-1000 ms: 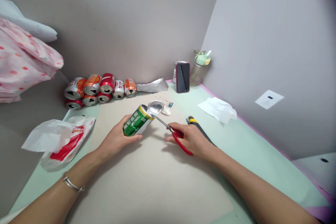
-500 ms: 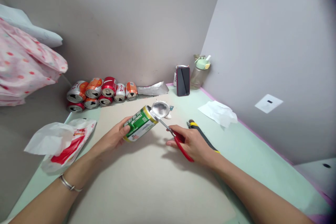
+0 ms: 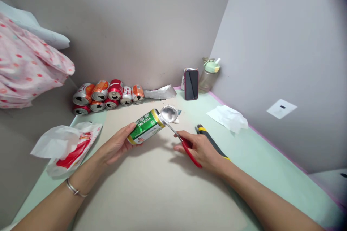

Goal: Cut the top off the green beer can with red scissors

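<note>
Tilted over the beige sheet is a green, white and gold TSINGTAO can [image 3: 146, 126]. My left hand [image 3: 121, 143] is wrapped round its lower end. At the can's upper right end, the round silver can end [image 3: 169, 114] is bent outward, partly cut away. My right hand [image 3: 202, 149] grips red-handled scissors [image 3: 188, 149], their metal blades reaching up to the cut rim. How far the blades are apart cannot be made out. Behind the can end lie small scraps [image 3: 176, 119], partly hidden.
Several empty cans [image 3: 115, 90] are stacked along the wall, beside a curled metal sheet [image 3: 159, 93]. A phone [image 3: 191, 85] and a bottle [image 3: 208, 77] stand at the back. A black-and-yellow tool [image 3: 213, 142], crumpled tissue [image 3: 229, 118] and tissue pack [image 3: 76, 151] lie around the beige sheet [image 3: 151, 195].
The whole view has shifted slightly, so things appear a little further right. The can has turned slightly in my left hand. My right hand keeps its hold on the scissors at the rim.
</note>
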The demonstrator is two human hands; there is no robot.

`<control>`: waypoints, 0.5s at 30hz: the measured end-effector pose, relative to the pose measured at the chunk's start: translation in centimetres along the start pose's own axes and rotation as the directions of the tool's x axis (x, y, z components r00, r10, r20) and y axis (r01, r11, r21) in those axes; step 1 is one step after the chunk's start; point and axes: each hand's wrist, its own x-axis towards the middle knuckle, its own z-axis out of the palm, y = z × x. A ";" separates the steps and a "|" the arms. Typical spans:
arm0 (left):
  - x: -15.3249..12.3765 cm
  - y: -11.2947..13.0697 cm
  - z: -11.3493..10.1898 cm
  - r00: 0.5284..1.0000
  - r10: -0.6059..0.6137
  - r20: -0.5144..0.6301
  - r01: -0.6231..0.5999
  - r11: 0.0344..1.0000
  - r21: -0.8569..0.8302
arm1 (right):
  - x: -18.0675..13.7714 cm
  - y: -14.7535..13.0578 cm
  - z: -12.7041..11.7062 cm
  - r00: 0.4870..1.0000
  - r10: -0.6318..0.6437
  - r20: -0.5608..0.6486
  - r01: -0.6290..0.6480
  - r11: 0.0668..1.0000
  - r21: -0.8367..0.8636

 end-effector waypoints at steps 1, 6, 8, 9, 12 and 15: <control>0.0 -0.1 -0.1 1.000 -0.001 -0.003 0.001 1.000 -0.005 | 0.0 0.1 0.0 1.000 -0.005 0.004 0.005 1.000 -0.001; 0.3 -0.3 -0.2 0.999 -0.022 -0.034 0.021 0.999 -0.029 | 0.0 0.2 0.2 0.996 -0.082 0.031 0.083 0.996 -0.027; 0.4 -0.4 -0.1 0.998 -0.029 -0.058 0.027 0.999 -0.030 | 0.0 0.1 0.3 0.991 -0.125 0.048 0.127 0.991 -0.040; 0.4 -0.3 -0.1 0.997 -0.030 -0.070 0.028 0.999 -0.028 | -0.1 0.0 0.3 0.989 -0.140 0.054 0.142 0.989 -0.045; 0.5 -0.2 0.1 0.995 -0.031 -0.096 0.029 0.999 -0.024 | -0.2 -0.2 0.3 0.985 -0.166 0.054 0.169 0.984 -0.054; 0.4 -0.1 0.4 0.993 -0.046 -0.108 0.044 0.999 -0.022 | -0.2 -0.3 0.4 0.983 -0.175 0.046 0.178 0.982 -0.065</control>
